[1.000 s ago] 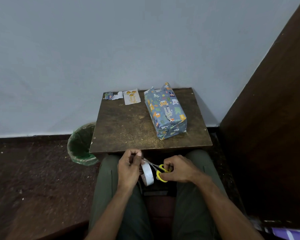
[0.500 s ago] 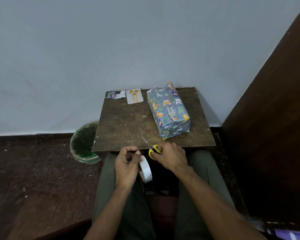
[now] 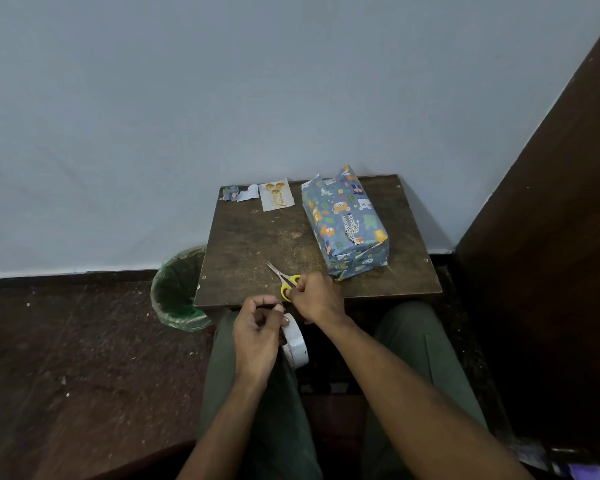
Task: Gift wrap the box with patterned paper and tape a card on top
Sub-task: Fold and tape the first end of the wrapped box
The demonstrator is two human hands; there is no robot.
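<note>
The box (image 3: 343, 223), wrapped in blue animal-print paper, lies on the right half of the small wooden table (image 3: 257, 244), its far end paper sticking up loose. A white card (image 3: 277, 199) with gold shapes lies at the table's back edge. My right hand (image 3: 314, 297) grips yellow-handled scissors (image 3: 284, 277) at the table's front edge, blades pointing away to the left. My left hand (image 3: 257, 336) is over my lap, its fingers curled at a white tape roll (image 3: 296, 342); thumb and forefinger seem to pinch a small tape piece.
A scrap of patterned paper (image 3: 239, 193) lies at the table's back left corner. A green-lined bin (image 3: 177, 289) stands on the floor left of the table. A dark wooden panel (image 3: 551, 237) rises on the right. The wall is just behind the table.
My right hand has carried the scissors from my lap up onto the table's front edge. The left hand with the tape roll has stayed over my lap.
</note>
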